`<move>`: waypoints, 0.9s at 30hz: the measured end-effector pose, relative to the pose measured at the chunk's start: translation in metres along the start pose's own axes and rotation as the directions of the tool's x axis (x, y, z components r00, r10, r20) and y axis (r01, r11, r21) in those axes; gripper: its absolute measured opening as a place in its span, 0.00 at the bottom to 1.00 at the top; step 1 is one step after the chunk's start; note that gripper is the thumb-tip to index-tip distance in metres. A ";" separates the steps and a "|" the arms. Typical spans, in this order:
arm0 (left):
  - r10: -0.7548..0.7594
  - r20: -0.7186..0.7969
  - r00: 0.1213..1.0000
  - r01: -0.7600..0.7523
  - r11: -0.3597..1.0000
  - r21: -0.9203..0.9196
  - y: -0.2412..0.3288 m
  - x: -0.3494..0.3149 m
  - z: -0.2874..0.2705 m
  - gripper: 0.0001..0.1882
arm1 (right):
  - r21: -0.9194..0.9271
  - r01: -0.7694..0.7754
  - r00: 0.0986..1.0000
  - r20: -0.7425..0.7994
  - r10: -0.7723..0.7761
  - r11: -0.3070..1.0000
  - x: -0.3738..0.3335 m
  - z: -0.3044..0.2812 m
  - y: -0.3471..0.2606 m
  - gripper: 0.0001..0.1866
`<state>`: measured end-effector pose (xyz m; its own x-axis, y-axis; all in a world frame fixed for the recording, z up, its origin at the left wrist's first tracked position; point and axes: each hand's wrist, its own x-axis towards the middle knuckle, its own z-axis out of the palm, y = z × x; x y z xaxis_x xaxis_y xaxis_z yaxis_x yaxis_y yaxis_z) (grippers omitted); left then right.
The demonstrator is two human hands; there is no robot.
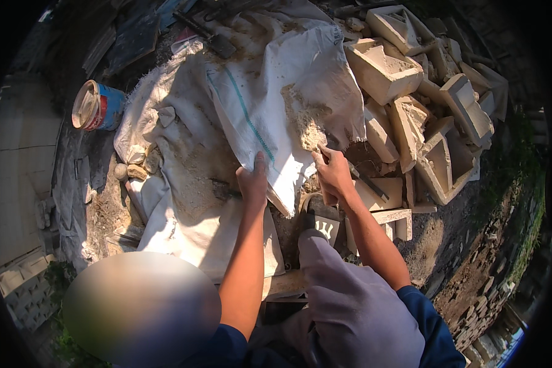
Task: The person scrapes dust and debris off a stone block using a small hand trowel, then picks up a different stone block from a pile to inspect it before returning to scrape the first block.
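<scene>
A white woven sack [300, 67] with a green seam line lies spread in front of me. My left hand [253, 181] is closed on its near edge, thumb on top. To the right, my right hand [334, 175] has its fingers bent and pinched at the sack's near right edge, beside a patch of pale sandy powder [311, 126]. The fold between its fingers is partly hidden. Under the lifted edge, a second pale sheet [184, 159] dusted with powder covers the ground.
Hollow cream-coloured moulded blocks [383, 70] are heaped at the right. A dark narrow bar [371, 185] lies near my right hand. At the far left stands a blue and red bucket [98, 105]. A dark-headed tool [218, 43] rests at the back; stones [138, 170] sit on the left.
</scene>
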<state>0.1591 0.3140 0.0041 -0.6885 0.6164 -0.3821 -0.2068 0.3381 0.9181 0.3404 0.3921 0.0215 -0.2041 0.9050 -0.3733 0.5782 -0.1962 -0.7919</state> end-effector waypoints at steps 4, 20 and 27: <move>0.008 -0.202 0.979 0.030 0.983 0.184 0.001 0.007 0.000 0.25 | -0.168 0.094 0.995 0.053 -0.086 0.981 -0.020 0.024 0.001 0.21; 0.172 -0.205 0.964 -0.120 0.962 0.243 0.000 0.011 -0.006 0.17 | -0.580 0.049 0.981 -0.126 -0.149 0.813 -0.038 0.010 0.023 0.27; 0.242 -0.185 0.953 -0.182 0.940 0.289 0.012 0.005 -0.017 0.15 | -0.638 -0.021 0.966 -0.211 -0.148 0.770 -0.013 -0.004 0.023 0.30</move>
<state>0.1412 0.3093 0.0148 -0.8344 0.5373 -0.1226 0.1322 0.4111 0.9020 0.3589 0.3775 0.0101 -0.1162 0.9831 -0.1411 0.9535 0.0707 -0.2931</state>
